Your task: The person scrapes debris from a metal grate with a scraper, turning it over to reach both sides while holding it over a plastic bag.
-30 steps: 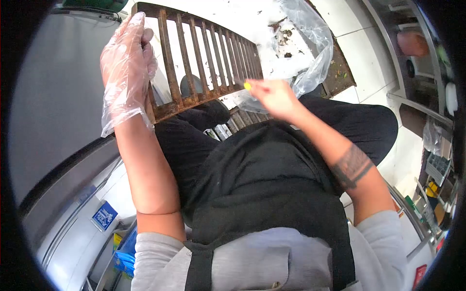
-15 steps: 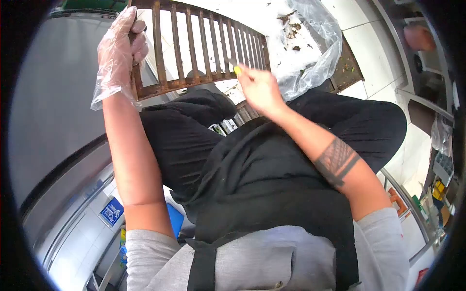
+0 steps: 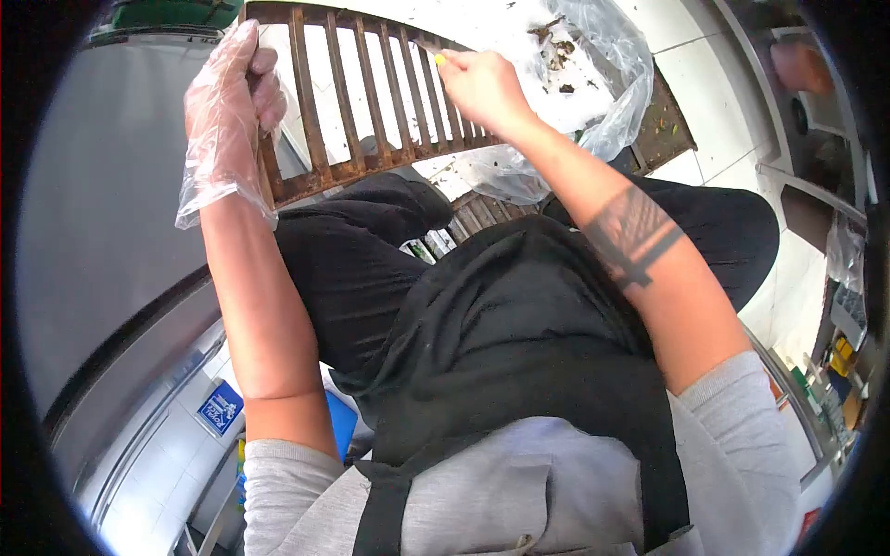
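My left hand [image 3: 232,102], in a clear plastic glove, is closed around the near-left end of a rusty brown slatted grate [image 3: 324,139]. The grate stands tilted above the floor. My bare right hand [image 3: 482,85] is closed on a small knife [image 3: 439,58] with a yellow handle; most of the handle is hidden in the fist. Its thin blade reaches the slats near the grate's far edge.
A clear plastic bag [image 3: 619,74] with dark scraps [image 3: 559,54] lies beyond my right hand. Under my legs is a slatted floor drain [image 3: 487,218]. A grey panel [image 3: 120,167] borders my left side; shelving [image 3: 816,176] stands at right.
My right hand has moved up and away with the knife, from the grate's near edge to its far edge. My left hand keeps its grip, and the grate has shifted slightly.
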Demonstrator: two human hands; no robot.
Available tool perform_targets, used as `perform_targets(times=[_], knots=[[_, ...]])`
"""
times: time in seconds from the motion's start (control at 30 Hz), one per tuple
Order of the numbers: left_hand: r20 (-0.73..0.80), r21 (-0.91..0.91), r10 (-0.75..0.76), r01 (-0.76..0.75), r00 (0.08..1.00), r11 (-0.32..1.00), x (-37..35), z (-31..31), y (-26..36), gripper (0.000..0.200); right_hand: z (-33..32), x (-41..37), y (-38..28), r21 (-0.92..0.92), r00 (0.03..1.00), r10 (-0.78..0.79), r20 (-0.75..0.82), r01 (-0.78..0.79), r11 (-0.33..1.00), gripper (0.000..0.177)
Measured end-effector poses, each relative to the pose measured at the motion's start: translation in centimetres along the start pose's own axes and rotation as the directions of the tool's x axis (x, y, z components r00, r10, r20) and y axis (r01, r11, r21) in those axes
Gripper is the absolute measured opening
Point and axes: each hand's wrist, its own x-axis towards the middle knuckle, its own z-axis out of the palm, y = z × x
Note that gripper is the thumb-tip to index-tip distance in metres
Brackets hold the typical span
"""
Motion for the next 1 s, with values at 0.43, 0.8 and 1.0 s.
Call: perform_targets(times=[0.43,0.8,1.0], knots=[[-0.04,-0.016,-0.03,0.029,0.999,0.999,-2.1,-0.7,1.1,0.021,-0.5,-1.1,-1.3,-0.126,0.97,0.124,0.209,-0.099,0.987,0.036],[-0.025,-0.102,0.005,-0.008,1.0,0.995,-5.1,0.6,2.4,0.018,-7.2,-12.9,-3.9,-0.388,0.938,-0.003,0.347,0.147,0.91,0.042],[0.034,-0.097,0.044,-0.041,0.998,0.994,-4.3,-0.2,2.5,0.019,-7.2,-11.8,-3.8,-0.405,0.937,-0.148,0.316,0.274,0.872,0.04]])
